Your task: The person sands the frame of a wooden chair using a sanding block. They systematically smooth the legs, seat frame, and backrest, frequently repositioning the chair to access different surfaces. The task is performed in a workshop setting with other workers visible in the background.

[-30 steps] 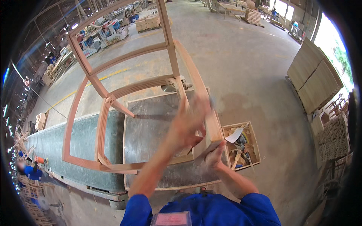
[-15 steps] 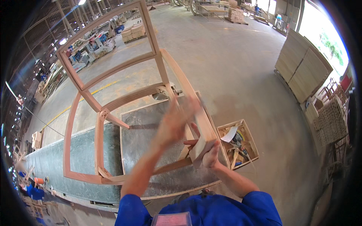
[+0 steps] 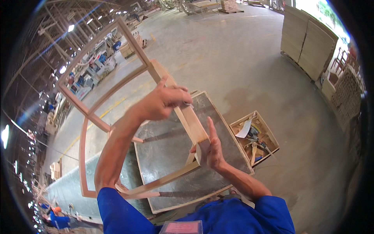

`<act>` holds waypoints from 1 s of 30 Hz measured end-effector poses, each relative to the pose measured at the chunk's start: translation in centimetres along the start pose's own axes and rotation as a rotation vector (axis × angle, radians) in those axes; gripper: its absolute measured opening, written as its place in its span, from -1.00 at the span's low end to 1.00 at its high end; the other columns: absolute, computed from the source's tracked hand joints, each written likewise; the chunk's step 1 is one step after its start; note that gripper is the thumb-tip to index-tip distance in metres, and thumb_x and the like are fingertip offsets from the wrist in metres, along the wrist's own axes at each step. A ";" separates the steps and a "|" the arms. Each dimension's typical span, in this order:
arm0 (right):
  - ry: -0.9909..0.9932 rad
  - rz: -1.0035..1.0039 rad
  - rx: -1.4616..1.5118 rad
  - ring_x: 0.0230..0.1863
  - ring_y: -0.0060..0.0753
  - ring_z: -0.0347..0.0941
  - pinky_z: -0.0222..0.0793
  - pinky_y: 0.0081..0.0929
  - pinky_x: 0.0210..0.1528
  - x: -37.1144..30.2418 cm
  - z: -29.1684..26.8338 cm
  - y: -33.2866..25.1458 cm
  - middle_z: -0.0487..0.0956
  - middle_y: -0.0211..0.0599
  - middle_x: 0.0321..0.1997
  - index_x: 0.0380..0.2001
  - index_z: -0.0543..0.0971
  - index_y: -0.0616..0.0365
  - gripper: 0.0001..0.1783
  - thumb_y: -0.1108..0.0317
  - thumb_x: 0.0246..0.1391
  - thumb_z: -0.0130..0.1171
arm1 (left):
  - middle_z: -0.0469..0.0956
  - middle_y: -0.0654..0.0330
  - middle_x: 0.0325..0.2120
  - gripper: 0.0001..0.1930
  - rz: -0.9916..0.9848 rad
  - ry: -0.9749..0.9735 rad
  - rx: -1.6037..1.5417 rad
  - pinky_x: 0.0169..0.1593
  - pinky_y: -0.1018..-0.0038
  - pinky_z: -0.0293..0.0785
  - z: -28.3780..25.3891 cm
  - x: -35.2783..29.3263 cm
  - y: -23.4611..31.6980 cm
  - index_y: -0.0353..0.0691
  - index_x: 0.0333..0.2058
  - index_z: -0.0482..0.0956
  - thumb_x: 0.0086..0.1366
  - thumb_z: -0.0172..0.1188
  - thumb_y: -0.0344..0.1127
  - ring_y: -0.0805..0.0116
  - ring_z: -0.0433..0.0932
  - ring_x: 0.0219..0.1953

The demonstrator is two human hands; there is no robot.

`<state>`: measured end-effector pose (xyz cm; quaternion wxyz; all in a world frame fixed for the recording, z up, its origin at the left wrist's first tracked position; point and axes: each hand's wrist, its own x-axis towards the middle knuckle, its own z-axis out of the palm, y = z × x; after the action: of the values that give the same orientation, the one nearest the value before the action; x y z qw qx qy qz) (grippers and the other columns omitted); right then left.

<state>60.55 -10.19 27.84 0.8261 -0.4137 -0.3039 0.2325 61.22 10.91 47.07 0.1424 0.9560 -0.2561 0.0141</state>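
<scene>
An unfinished wooden chair frame (image 3: 191, 123) lies tipped on its side, its open back reaching to the upper left. Across the upper side rail my left hand (image 3: 165, 102) rests with curled fingers, pressing a small thin piece against the wood; its kind is mostly hidden. My right hand (image 3: 215, 152) grips the near end of that same rail. Its palm lies along the right side, one finger points up, and a fingertip shows on the other side. Below the frame is a dark-topped board with a pale wooden rim (image 3: 233, 150).
Right of the board sits a shallow wooden box (image 3: 255, 136) with hand tools and a white sheet. A long greenish table (image 3: 93, 175) extends left. Tall stacked panels (image 3: 307, 43) stand at the far right. A person in blue (image 3: 58, 220) is at the lower left.
My left hand, blurred before, has moved farther up the rail, away from my body. My right hand keeps its hold at the near end, with a finger now raised. The whole view has shifted.
</scene>
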 end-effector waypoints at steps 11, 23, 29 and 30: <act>0.048 0.018 -0.045 -0.34 -0.36 0.56 0.53 -0.33 -0.28 0.6 -1.6 -1.0 0.52 0.03 0.05 0.49 -0.44 0.10 0.34 -0.67 0.02 -0.26 | 0.66 0.35 -0.09 -0.58 -0.003 -0.012 0.113 0.41 -0.28 -0.43 1.5 2.1 0.9 0.07 -0.07 0.65 0.10 0.16 -0.54 0.38 0.48 0.23; 0.086 -0.001 -0.045 -0.32 -0.39 0.55 0.55 -0.36 -0.25 0.6 -2.8 -0.7 0.53 -0.02 0.01 0.49 -0.42 0.13 0.32 -0.65 0.05 -0.29 | 0.62 0.36 0.02 -0.44 0.120 -0.015 0.134 0.41 -0.38 -0.47 3.2 2.6 4.3 0.08 0.02 0.61 -0.02 0.19 -0.54 0.44 0.42 0.28; -0.008 0.026 -0.022 -0.26 -0.39 0.55 0.53 -0.35 -0.26 0.0 0.7 -0.2 0.52 -0.11 0.03 0.50 -0.39 0.13 0.30 -0.67 0.06 -0.37 | 0.62 0.36 0.05 -0.49 -0.257 0.198 0.259 0.41 -0.33 -0.28 0.2 -1.8 -2.9 0.11 0.08 0.58 0.19 0.09 -0.57 0.34 0.50 0.22; -0.002 0.032 -0.011 -0.24 -0.39 0.55 0.53 -0.33 -0.24 0.1 0.5 -0.3 0.50 -0.12 0.08 0.50 -0.38 0.14 0.30 -0.67 0.06 -0.38 | 0.61 0.33 0.07 -0.58 -0.341 0.200 0.181 0.38 -0.34 -0.26 -0.5 -1.0 -3.8 0.07 0.07 0.58 0.32 0.01 -0.54 0.30 0.52 0.19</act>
<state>60.35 -10.02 28.35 0.8196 -0.4229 -0.2993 0.2444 62.22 14.67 46.43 0.0810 0.9882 -0.0727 0.1074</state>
